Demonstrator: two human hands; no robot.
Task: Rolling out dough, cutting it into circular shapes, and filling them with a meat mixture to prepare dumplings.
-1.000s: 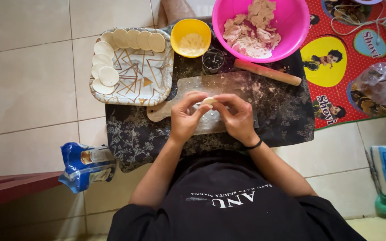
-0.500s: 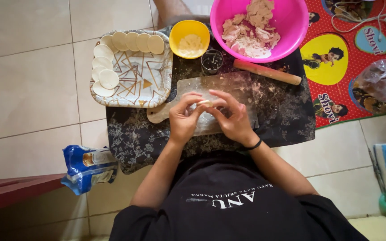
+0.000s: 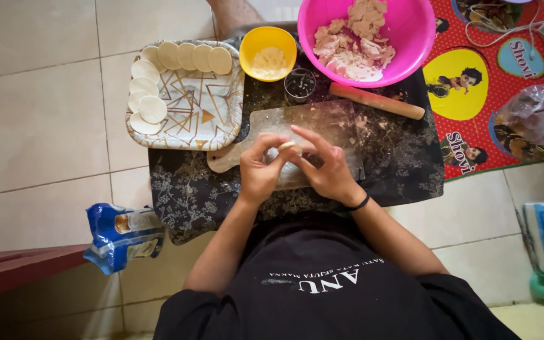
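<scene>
Tiled floor: both hands (image 3: 297, 165) pinch one dough piece (image 3: 286, 146); eight discs (image 3: 152, 108) on tray (image 3: 212, 116).

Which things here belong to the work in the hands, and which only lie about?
In use: dough piece, left hand, right hand, board, tray of dough rounds, pink bowl, yellow bowl, rolling pin.
Lying about: blue packet, plastic bag, cables.

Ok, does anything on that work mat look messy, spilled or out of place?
Mostly tidy. Pale flour or dough crumbs are scattered over the dark floral mat to the right of the wooden board, near the rolling pin. The dough rounds hug only the tray's top and left edges. Both hands pinch a small dough piece.
</scene>
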